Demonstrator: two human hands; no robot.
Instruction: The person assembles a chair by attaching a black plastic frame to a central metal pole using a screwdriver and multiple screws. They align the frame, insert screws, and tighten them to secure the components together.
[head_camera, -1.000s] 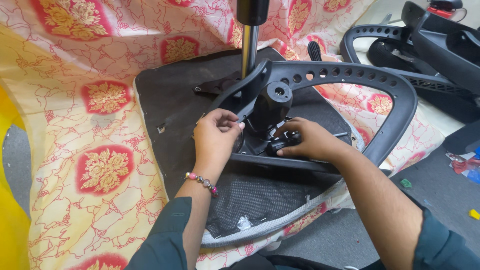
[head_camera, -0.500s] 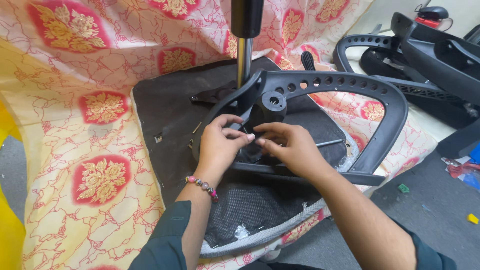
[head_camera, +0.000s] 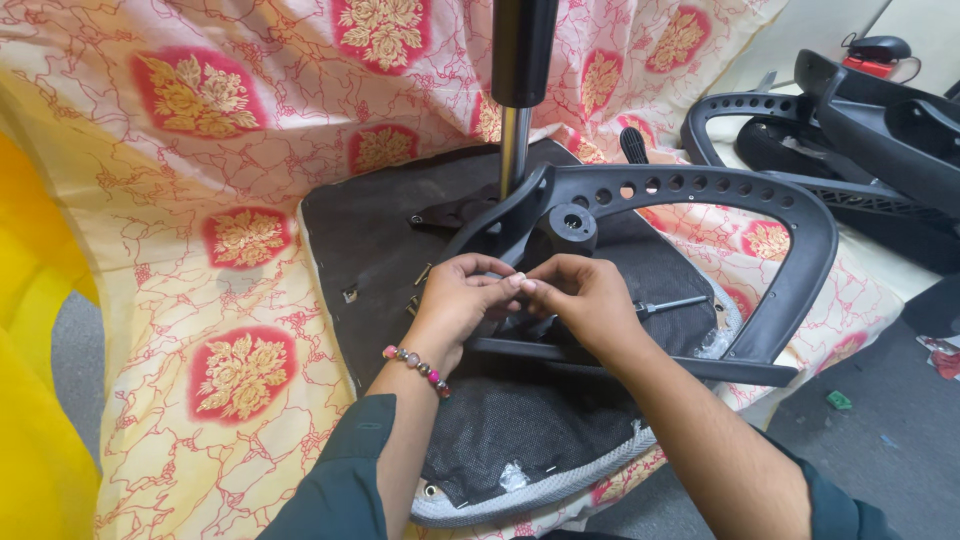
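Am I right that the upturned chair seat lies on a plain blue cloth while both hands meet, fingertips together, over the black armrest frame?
Not quite: the cloth is cream with red and gold flower medallions, not plain blue, as the head view shows. The rest holds: the left hand and right hand meet fingertip to fingertip over the black armrest frame on the upturned chair seat.

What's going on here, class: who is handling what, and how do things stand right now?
A person works on an upturned office chair seat lying on a floral cloth. The left hand and right hand meet fingertip to fingertip just below the black armrest frame and beside the gas-lift column. Whatever they pinch is too small to see. A screwdriver rests on the seat near the right hand. More black chair parts lie to the right.
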